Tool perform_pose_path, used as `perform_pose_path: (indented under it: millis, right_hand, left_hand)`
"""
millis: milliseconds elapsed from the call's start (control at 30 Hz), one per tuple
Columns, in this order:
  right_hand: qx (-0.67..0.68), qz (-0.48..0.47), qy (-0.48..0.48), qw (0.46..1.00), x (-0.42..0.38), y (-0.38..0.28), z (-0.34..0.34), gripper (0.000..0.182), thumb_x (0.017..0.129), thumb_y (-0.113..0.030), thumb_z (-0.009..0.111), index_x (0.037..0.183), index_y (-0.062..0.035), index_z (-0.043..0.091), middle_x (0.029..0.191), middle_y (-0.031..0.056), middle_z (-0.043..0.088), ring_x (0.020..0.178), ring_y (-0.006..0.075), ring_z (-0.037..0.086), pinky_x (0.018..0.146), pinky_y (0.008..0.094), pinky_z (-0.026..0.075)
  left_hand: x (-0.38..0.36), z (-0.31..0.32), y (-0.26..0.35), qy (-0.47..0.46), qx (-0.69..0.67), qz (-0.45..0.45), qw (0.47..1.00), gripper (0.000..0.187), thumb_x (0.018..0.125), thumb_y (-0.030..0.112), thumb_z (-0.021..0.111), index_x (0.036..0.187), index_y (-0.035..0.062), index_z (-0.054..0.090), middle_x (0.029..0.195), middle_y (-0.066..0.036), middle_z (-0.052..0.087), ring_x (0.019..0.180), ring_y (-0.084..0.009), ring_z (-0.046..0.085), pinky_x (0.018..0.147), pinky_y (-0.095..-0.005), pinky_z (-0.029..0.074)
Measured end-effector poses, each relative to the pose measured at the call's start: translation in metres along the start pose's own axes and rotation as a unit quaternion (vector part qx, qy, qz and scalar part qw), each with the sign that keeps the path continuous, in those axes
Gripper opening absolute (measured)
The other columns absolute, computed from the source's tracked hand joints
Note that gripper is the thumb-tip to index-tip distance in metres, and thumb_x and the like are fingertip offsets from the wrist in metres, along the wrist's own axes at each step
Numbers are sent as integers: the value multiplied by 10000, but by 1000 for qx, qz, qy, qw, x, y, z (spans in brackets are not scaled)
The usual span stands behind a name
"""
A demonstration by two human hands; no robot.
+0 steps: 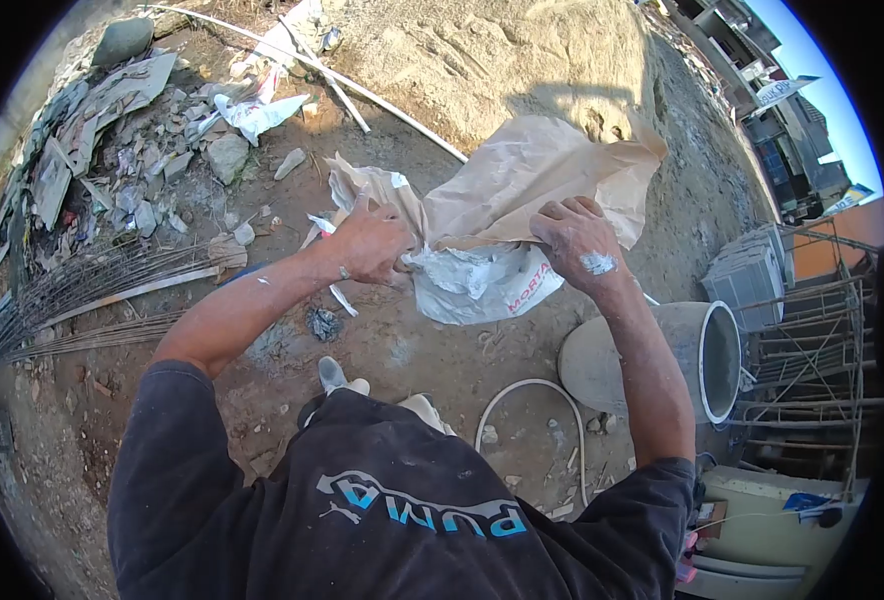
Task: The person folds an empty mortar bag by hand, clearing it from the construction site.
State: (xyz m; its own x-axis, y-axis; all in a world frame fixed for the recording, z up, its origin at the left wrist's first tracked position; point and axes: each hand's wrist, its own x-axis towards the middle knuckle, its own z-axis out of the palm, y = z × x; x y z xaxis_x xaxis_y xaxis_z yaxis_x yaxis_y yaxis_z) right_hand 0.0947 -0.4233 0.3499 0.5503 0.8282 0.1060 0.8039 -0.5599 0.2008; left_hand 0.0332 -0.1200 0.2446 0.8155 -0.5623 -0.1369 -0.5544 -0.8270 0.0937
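Note:
A torn brown paper sack (532, 180) with a white printed part at its lower end spreads between my two hands in the head view. My left hand (374, 243) has its fingers closed on the sack's left edge. On the other side, my right hand (574, 240) grips the sack's edge with curled fingers, and white powder marks the back of that hand near the wrist. White powder or paste clings to the sack's white part between the hands. The ground shows below the sack.
A large round barrel (647, 355) lies on its side at the right, near a curved hose (482, 420). Rubble (162, 160) and thin metal rods (112, 290) lie at the left. A long white pipe (392, 108) crosses the top. Grey blocks (747, 275) are stacked at the right.

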Motion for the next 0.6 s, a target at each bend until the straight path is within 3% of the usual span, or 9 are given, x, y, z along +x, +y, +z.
perform_pose_path:
  millis: [67,100,200,300,400,433,533,567,600]
  right_hand:
    - [25,67,12,997,-47,33,4,112,812,-159,669,870,-84,610,947,80,643,959,291,611,923,421,454]
    - [44,107,17,993,-72,48,9,115,814,-157,672,872,-79,610,949,88,640,962,301,607,921,425,452]
    - [88,216,26,972,-134,80,26,131,828,-140,681,907,-52,625,939,130,640,967,349,606,868,449,464]
    - [104,302,54,946,-194,106,34,152,823,-125,682,943,-43,639,934,156,651,944,373,617,814,463,480]
    - [106,308,48,944,-234,111,48,153,832,-183,651,878,-44,609,958,130,659,945,362,622,832,463,468]
    - [96,337,39,936,-239,107,51,161,827,-192,658,885,-47,618,963,140,657,958,362,621,834,473,463]
    - [113,393,10,913,-250,99,65,150,826,-180,652,880,-44,617,947,147,657,967,362,622,857,474,460]
    - [112,429,-129,887,-247,99,61,307,800,-242,700,1066,-96,653,1095,159,662,1091,344,609,964,454,452]
    - [151,428,-153,878,-244,96,53,436,778,-280,724,1161,-103,615,1169,164,636,1148,340,582,1005,453,431]
  left_hand:
    - [33,15,11,-50,-24,0,998,632,792,599,686,1272,197,608,1191,-56,625,1256,-293,491,1090,-718,190]
    - [42,17,26,16,-30,20,999,478,829,553,668,1216,273,647,1135,-43,658,1187,-263,552,1081,-682,228]
    - [84,6,62,-6,-53,81,995,399,852,449,664,1207,266,653,1017,-88,690,1029,-298,640,975,-596,393]
    - [114,-18,78,-2,-89,106,990,334,863,317,637,1187,241,657,906,-127,693,870,-344,668,796,-515,489]
    - [133,-55,86,-1,-42,117,992,274,855,251,620,1120,206,673,868,-151,684,823,-376,658,697,-480,515]
    - [138,-67,95,0,-12,110,994,192,847,215,610,1017,167,686,845,-131,689,830,-346,669,700,-486,515]
    - [160,-74,106,22,132,138,981,186,830,177,605,1001,159,675,810,-97,691,823,-303,686,695,-473,501]
    - [159,-82,113,43,151,151,976,186,846,154,575,1010,166,662,787,-55,679,812,-245,686,731,-429,471]
    - [164,-85,116,54,165,166,971,187,855,158,567,1018,169,658,786,-48,673,809,-235,681,746,-418,460]
